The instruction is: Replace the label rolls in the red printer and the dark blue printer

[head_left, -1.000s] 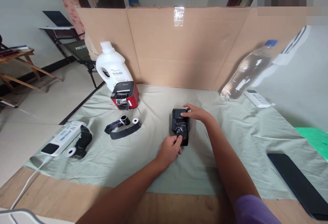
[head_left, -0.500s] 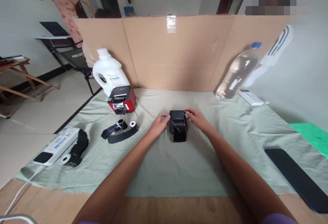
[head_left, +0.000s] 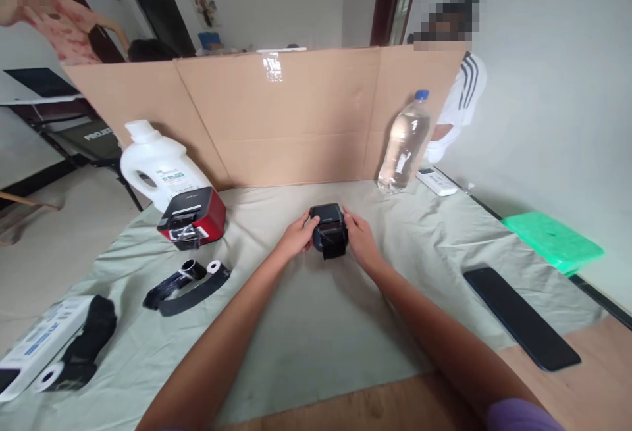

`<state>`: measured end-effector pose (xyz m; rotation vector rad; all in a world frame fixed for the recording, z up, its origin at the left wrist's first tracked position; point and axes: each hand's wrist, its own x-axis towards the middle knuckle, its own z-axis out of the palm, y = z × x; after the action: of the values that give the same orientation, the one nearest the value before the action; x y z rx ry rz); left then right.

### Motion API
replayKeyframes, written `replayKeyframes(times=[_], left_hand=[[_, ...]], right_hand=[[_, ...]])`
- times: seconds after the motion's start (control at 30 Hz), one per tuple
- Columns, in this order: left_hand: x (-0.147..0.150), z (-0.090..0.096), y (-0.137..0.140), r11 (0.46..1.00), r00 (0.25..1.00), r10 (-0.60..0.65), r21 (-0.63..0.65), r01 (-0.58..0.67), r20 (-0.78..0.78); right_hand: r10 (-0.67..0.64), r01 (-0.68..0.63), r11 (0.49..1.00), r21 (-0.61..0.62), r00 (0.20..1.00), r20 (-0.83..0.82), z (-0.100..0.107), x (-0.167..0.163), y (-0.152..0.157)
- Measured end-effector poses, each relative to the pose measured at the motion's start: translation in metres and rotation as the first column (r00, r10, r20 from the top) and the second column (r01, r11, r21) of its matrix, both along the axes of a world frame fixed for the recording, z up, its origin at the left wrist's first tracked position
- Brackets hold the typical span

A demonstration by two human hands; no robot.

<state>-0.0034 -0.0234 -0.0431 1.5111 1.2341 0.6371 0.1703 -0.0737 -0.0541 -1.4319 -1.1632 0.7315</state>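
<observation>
A small black box-shaped device (head_left: 326,212), which looks like a mini printer, sits between my hands at the middle of the cloth. From its front a glossy black strip (head_left: 334,240) curls down. My left hand (head_left: 299,233) grips the left side, thumb on the upper edge and fingers partly hidden beneath. On the opposite side, my right hand (head_left: 359,233) presses its fingers to the device, closed around that edge. I cannot tell whether it is slightly lifted or resting on the green cloth (head_left: 296,339).
To the left stand a red-and-black printer (head_left: 212,217), a white jug (head_left: 162,161), unrolled black rolls (head_left: 197,293) and a white power bank-like box (head_left: 44,339). A water bottle (head_left: 405,145) leans against the cardboard screen (head_left: 296,115). A black phone-like slab (head_left: 521,316) lies right. Two people are beyond.
My view has swung to the right. My hands have moved from fingertip contact to a fuller hold on the device's sides, and the device is turned and tilted slightly.
</observation>
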Motion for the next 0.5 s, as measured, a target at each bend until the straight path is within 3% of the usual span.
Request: replayKeyframes(times=[0.1, 0.2, 0.3, 0.5], left_hand=[[0.062, 0.014, 0.024, 0.991, 0.995, -0.099, 0.093, 0.096, 0.032], [0.134, 0.015, 0.038, 0.974, 0.977, -0.204, 0.115, 0.196, 0.059], [0.196, 0.005, 0.041, 0.962, 0.967, -0.256, 0.099, 0.254, 0.012], [0.265, -0.022, 0.04, 0.961, 0.961, -0.272, 0.04, 0.274, -0.043]], right_hand=[[-0.168, 0.167, 0.976, 0.138, 0.986, -0.003, 0.008, 0.05, 0.012], [-0.342, 0.346, 0.9, 0.264, 0.938, -0.064, 0.006, 0.106, 0.017], [-0.452, 0.477, 0.848, 0.232, 0.878, -0.158, -0.008, 0.156, 0.016], [-0.474, 0.499, 0.861, 0.093, 0.856, -0.209, -0.037, 0.216, 0.012]])
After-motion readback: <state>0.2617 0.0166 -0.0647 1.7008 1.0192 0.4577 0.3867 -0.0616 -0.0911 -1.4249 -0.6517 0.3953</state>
